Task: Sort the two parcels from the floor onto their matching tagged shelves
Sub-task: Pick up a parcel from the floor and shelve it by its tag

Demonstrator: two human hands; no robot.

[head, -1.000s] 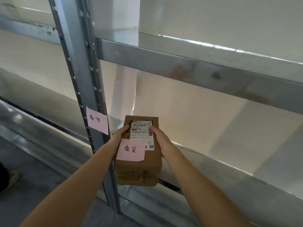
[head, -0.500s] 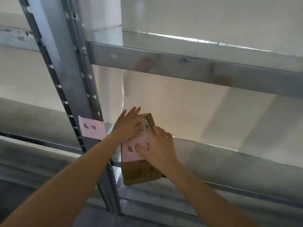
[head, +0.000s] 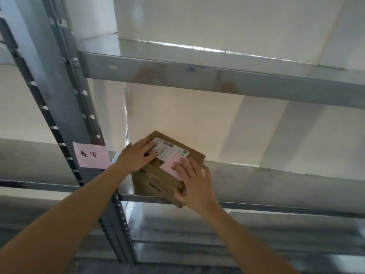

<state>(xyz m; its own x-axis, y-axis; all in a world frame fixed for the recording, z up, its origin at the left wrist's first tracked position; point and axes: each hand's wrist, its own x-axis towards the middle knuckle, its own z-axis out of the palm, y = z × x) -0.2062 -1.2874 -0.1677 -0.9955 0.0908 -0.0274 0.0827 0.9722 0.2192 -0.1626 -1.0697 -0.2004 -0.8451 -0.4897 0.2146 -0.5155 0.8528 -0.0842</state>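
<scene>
Head view: the parcel [head: 167, 167], a second ago held in the air in front of the upright [head: 65, 115], now sits on the shelf [head: 276, 186] just right of that post, turned askew with its near corner still over the shelf's front edge. That likely means this placement is nearly done (a last push inward remains). The pink tag [head: 91, 155] on the post appears to match the parcel's own pink note. The left hand [head: 136, 157] lies flat on the parcel's left top, fingers spread, not clenched; the right hand [head: 194, 182] presses its near right corner, fingers [head: 185, 167] over the note, thumb down the side.
</scene>
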